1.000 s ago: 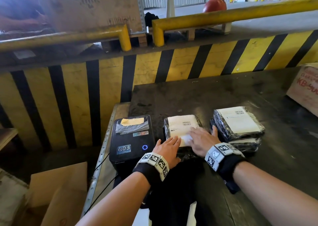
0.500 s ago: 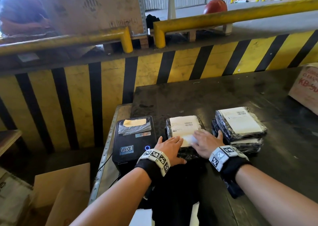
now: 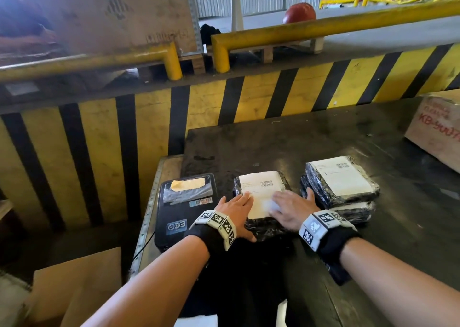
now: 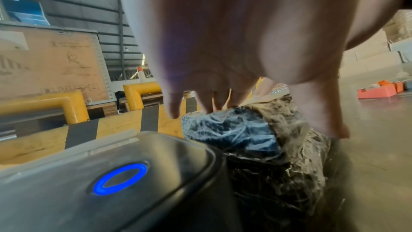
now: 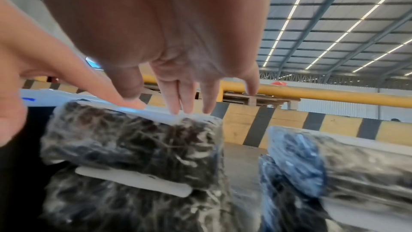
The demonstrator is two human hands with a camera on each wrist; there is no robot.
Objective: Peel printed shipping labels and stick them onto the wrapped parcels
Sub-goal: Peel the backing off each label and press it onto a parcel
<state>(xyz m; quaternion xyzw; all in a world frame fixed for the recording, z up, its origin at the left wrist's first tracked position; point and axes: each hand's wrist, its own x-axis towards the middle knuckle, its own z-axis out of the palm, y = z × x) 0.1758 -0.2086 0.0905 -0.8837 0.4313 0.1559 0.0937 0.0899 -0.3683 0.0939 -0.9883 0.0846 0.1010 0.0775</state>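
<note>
Both hands flat on the label (image 3: 261, 192), fingers straight, gripping nothing, just pressing. Left hand (image 3: 234, 211) is pinning the near-left edge; right hand (image 3: 290, 208) is smoothing the near-right part. The label is sitting on top of the wrapped parcel (image 3: 263, 229), which is lying on the worktop (image 3: 311, 140) right in front of me, on top of another labelled parcel, judging by the right wrist view.

Doing it well, as I see it: keeping the left hand as the anchor, wiping the right hand outward from the middle to the edges so no bubbles are getting trapped. The wrap is crinkly and soft, so I'm expecting corners to lift; pressing those last, firmly. Keeping the barcode (image 3: 266, 183) flat and uncreased.

Around me:
- Label printer (image 3: 185, 209) is just beside the parcel on the left, blue light on (image 4: 120, 179), a yellowish slip (image 3: 188, 184) lying on its lid.
- A stack of 2 labelled parcels (image 3: 341, 179) is just beside my right hand; my thumb is nearly touching it.
- Cardboard box (image 3: 440, 127) is sitting far right, well apart.

Nothing is blocking the wipe; only the stack is crowding my right side.
</note>
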